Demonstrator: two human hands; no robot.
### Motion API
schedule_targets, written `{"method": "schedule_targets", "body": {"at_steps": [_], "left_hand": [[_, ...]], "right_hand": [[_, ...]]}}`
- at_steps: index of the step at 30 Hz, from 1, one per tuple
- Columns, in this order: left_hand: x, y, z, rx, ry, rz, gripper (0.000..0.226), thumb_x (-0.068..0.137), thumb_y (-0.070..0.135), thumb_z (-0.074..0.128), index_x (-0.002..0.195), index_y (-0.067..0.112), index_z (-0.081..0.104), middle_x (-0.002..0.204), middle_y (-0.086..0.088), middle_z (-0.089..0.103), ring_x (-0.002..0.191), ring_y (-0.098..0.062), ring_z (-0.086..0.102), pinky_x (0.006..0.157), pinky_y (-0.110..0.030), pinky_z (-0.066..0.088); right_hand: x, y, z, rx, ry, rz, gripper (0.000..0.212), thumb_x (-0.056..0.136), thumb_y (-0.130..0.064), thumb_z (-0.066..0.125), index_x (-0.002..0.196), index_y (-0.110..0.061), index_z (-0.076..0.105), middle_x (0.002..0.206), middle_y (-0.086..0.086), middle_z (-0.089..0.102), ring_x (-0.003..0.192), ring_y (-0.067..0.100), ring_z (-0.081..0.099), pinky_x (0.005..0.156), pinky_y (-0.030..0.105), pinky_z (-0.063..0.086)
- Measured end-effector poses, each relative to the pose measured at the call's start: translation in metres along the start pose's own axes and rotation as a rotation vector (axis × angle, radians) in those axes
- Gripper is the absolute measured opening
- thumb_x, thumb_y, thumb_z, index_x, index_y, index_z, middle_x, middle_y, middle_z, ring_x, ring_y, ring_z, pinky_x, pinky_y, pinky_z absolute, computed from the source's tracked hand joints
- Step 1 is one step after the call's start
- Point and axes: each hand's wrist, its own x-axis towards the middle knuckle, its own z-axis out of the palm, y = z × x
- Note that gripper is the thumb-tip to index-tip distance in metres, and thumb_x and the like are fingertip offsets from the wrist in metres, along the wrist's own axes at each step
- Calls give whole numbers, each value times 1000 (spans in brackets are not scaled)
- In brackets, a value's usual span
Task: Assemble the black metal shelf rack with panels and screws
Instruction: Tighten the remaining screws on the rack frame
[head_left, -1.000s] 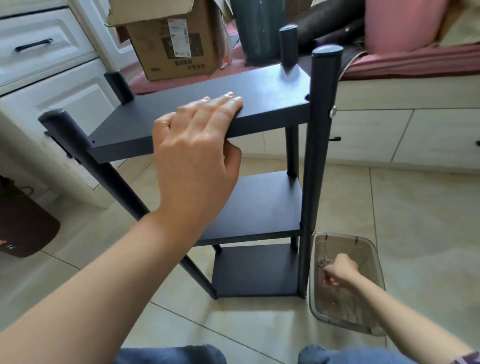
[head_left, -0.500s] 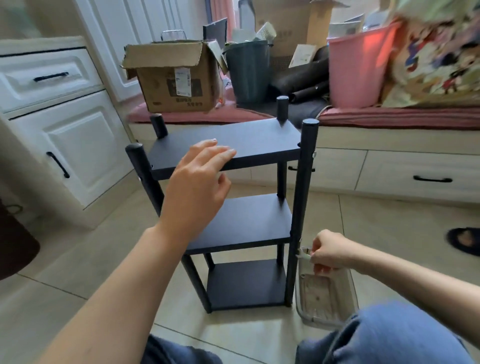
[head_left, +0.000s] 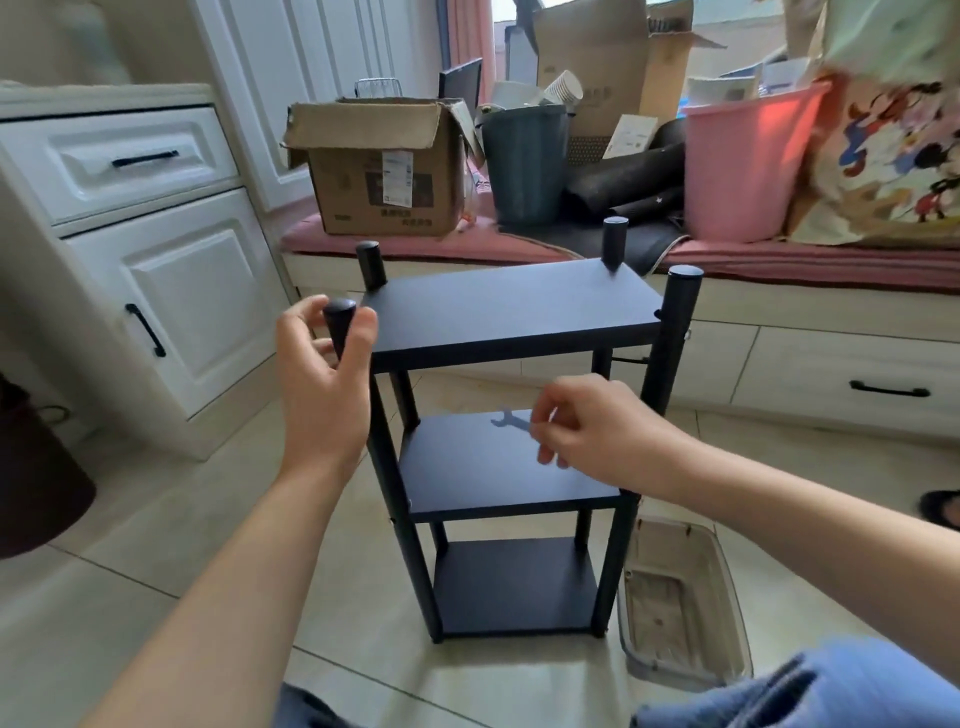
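Now the black shelf rack (head_left: 511, 452) stands upright on the tiled floor (head_left: 156, 587), straight ahead at twelve o'clock, all three panels seated between its four posts. The person's left hand (head_left: 322, 395) wraps its fingers (head_left: 363, 332) around the capped top of the near-left post (head_left: 340, 325) at about ten o'clock, steadying the frame. The right hand (head_left: 592, 421) hovers over the middle panel, fingers curled and pinching a small flat wrench (head_left: 511, 420) by one end, its open jaw pointing toward nine o'clock.

To my eye the step in hand is tightening screws. It would go best with the left hand holding firm on the post so the rack cannot rock, and the wrench set square on the screw head before any turn; a thin stamped tool like this probably slips if tilted. A screw head glints on the near-right post (head_left: 670, 353) just under the top panel, at two o'clock, a likely candidate.

At four o'clock, just beside the rack's foot, a clear plastic tray (head_left: 727, 644) lies on the floor, a few small bits in it that I cannot make out. Beyond the rack runs a cushioned window bench (head_left: 810, 265) carrying a cardboard box (head_left: 379, 171), a dark bin (head_left: 524, 161) and a pink bucket (head_left: 737, 166). White cabinets (head_left: 156, 270) fill the nine o'clock side.
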Motion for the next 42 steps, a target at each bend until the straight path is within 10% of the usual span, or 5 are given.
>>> {"method": "schedule_targets", "body": {"at_steps": [7, 20, 23, 28, 42], "left_hand": [[5, -21, -8, 52, -265, -121, 7, 92, 59, 54, 86, 62, 52, 98, 20, 64, 83, -18, 72, 78, -26, 50], [-6, -15, -8, -209, -528, -134, 38, 81, 33, 65, 119, 39, 62, 105, -17, 71, 91, -21, 74, 74, -22, 58], [-5, -18, -18, -211, -610, -169, 39, 88, 29, 72, 121, 47, 63, 112, -9, 74, 98, -25, 74, 88, -43, 59], [-3, -24, -28, -235, -581, -232, 78, 85, 29, 70, 152, 42, 32, 119, -8, 73, 109, -31, 71, 104, -54, 47], [-1, -21, -24, -469, -511, -448, 114, 72, 14, 77, 154, 46, 5, 117, -17, 73, 111, -29, 70, 99, -46, 49]], "right_hand": [[29, -20, 5, 67, 187, -139, 15, 89, -17, 63, 77, -25, 67, 75, -10, 70, 72, 9, 66, 62, 23, 52], [44, -1, 0, 13, 127, -213, 20, 90, -12, 65, 78, -27, 61, 82, -12, 70, 82, 5, 63, 81, 29, 52], [35, 0, 17, 14, 67, -200, 19, 91, -14, 63, 79, -28, 60, 74, -12, 72, 73, 4, 64, 69, 25, 52], [30, -5, 29, 479, 60, -35, 10, 92, -15, 65, 83, -17, 68, 70, -4, 73, 58, 6, 56, 64, 25, 49], [32, -16, 54, 825, 9, 49, 5, 92, -18, 68, 90, -19, 72, 77, -4, 74, 67, 1, 60, 66, 16, 52]]}}
